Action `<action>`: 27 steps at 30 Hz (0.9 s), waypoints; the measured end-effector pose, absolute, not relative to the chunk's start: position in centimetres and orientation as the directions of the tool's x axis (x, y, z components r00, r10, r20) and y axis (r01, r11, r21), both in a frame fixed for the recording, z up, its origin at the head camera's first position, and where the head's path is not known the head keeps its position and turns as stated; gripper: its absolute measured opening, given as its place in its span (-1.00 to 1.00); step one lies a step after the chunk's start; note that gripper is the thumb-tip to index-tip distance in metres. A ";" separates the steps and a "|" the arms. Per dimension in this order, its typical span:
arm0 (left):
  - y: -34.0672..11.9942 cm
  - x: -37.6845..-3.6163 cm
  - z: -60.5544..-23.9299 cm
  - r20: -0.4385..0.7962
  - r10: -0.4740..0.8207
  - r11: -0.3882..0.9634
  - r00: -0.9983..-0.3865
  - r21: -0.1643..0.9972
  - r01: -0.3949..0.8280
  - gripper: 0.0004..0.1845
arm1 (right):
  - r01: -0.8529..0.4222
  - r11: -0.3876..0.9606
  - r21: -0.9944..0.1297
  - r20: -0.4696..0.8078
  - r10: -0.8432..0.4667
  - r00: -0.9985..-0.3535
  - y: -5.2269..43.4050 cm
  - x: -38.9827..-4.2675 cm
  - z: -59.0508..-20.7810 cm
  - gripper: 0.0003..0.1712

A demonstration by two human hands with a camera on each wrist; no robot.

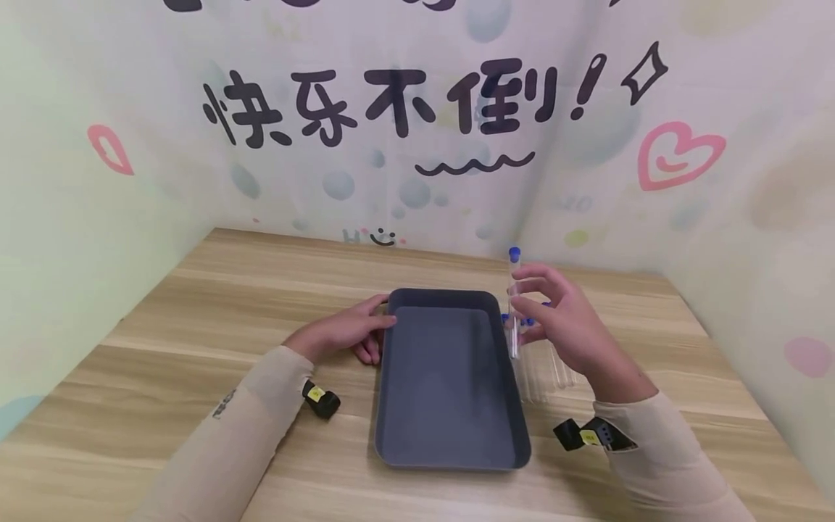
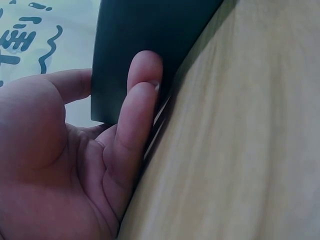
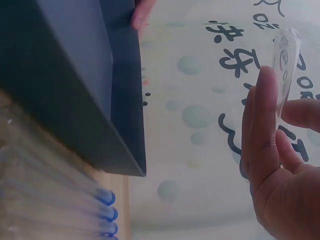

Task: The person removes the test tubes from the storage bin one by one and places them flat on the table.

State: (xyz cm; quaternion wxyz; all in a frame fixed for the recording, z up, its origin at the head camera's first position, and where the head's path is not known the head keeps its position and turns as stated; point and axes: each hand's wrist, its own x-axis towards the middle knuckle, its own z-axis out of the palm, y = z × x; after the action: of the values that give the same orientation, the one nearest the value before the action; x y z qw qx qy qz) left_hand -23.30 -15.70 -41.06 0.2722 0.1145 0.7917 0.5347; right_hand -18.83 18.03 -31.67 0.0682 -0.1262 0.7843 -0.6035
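While your right hand (image 1: 567,326) pinches one capped tube (image 1: 514,304) upright, your left hand (image 1: 349,333) steadies the empty tray (image 1: 450,453); several tubes (image 1: 548,373) lie beside it.

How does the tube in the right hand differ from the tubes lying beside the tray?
The held tube stands upright, pinched by the right hand above the table; the lying tubes rest flat on the table, side by side, untouched, right of the tray. All are clear with blue caps.

matt plastic tray (image 1: 450,449), clear tube (image 1: 514,290), wood-grain table (image 1: 196,304)
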 end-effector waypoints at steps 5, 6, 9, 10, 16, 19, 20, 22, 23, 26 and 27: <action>-15.7 -23.3 -41.0 -0.309 0.474 0.398 -0.825 0.910 -0.112 -0.37 | -0.115 0.271 -0.956 0.040 -0.268 -0.963 19.4 -18.7 -32.2 -0.64; -15.7 -23.3 -41.0 -0.309 0.476 0.397 -0.823 0.911 -0.112 -0.37 | -0.114 0.279 -0.954 0.038 -0.264 -0.964 19.7 -18.7 -32.3 -0.64; -15.6 -23.3 -41.0 -0.315 0.472 0.390 -0.824 0.912 -0.126 -0.38 | -0.109 0.301 -0.947 0.032 -0.251 -0.968 20.8 -18.7 -32.6 -0.62; -15.5 -23.3 -41.0 -0.314 0.473 0.387 -0.823 0.913 -0.126 -0.38 | -0.104 0.308 -0.946 0.026 -0.246 -0.969 21.2 -18.7 -32.8 -0.62; -15.5 -23.3 -41.0 -0.314 0.467 0.391 -0.827 0.912 -0.126 -0.38 | -0.077 0.314 -0.946 0.007 -0.217 -0.976 22.7 -19.0 -33.2 -0.62; -15.6 -23.3 -41.0 -0.321 0.451 0.407 -0.833 0.904 -0.128 -0.37 | -0.074 0.310 -0.948 0.007 -0.212 -0.977 23.1 -19.2 -33.3 -0.62; -15.6 -23.4 -41.1 -0.321 0.445 0.409 -0.836 0.903 -0.129 -0.36 | -0.075 0.312 -0.947 0.008 -0.210 -0.978 23.2 -19.3 -33.3 -0.62; -15.5 -23.5 -41.2 -0.317 0.438 0.409 -0.841 0.904 -0.128 -0.36 | -0.072 0.317 -0.946 0.006 -0.204 -0.979 23.5 -19.4 -33.4 -0.63; -15.5 -23.6 -41.2 -0.315 0.433 0.408 -0.844 0.904 -0.129 -0.36 | -0.072 0.324 -0.943 0.006 -0.200 -0.980 23.7 -19.5 -33.4 -0.63; -15.4 -23.7 -41.3 -0.312 0.424 0.414 -0.850 0.902 -0.124 -0.35 | -0.077 0.340 -0.937 0.014 -0.183 -0.983 24.2 -19.8 -33.7 -0.62; -15.3 -23.8 -41.3 -0.312 0.422 0.419 -0.851 0.900 -0.122 -0.35 | -0.078 0.347 -0.935 0.017 -0.176 -0.984 24.3 -19.9 -33.8 -0.62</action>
State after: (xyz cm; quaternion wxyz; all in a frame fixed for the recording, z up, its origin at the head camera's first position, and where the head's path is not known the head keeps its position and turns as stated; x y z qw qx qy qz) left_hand -23.76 -15.32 -41.25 0.2562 0.0934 0.8023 0.5309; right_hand -19.87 24.31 -33.85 0.0433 -0.0773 0.8195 -0.5662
